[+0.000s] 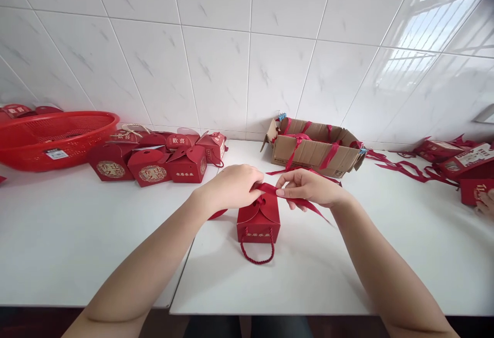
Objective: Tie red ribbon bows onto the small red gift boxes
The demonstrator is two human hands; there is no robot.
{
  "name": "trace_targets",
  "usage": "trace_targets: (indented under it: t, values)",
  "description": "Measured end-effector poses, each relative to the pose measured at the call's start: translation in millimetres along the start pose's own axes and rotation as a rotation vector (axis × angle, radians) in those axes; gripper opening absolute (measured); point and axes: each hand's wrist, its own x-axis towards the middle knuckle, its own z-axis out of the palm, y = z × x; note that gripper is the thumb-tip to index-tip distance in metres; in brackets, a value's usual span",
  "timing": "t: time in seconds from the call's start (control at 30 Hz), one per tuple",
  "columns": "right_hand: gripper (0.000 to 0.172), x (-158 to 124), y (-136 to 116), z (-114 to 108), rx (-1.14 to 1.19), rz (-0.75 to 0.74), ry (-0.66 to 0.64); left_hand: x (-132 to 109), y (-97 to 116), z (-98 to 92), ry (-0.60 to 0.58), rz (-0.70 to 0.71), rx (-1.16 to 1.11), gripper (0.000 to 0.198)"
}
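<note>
A small red gift box with gold lettering stands upright on the white table in front of me. Its twisted red cord handle hangs down over the near side onto the table. Over the box top, a red ribbon runs between my two hands. My left hand is closed on the ribbon just above the box's left side, its fingertips partly hidden. On the right, my right hand pinches the ribbon between thumb and fingers, and a loose tail trails down to the right.
Several red gift boxes stand at the back left, beside a red plastic basket. Behind my hands is a cardboard box hung with red ribbons. Further red boxes lie far right, where another person's hand shows.
</note>
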Motion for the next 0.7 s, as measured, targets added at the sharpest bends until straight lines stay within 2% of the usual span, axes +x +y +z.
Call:
trace_targets:
  t: [0.13,0.27,0.4,0.53,0.7]
  values:
    - [0.021,-6.3,1.0,12.4,-0.095,-0.030,0.099,-1.1,-0.3,-0.7,-0.018,-0.027,0.021,0.021]
    - [0.025,-3.7,11.1,28.0,-0.044,-0.015,0.257,-1.2,0.5,0.0,-0.039,-0.034,-0.008,0.028]
    - [0.028,4.1,17.3,44.3,0.026,0.005,0.400,1.0,0.0,4.4,-0.036,-0.040,-0.005,0.027]
    - [0.027,11.2,20.8,55.1,0.034,-0.028,0.447,3.0,-0.5,6.0,-0.036,-0.030,0.025,0.025]
    - [0.029,14.9,24.4,60.2,0.006,-0.086,0.436,4.7,0.9,6.1,-0.030,0.007,0.020,0.025]
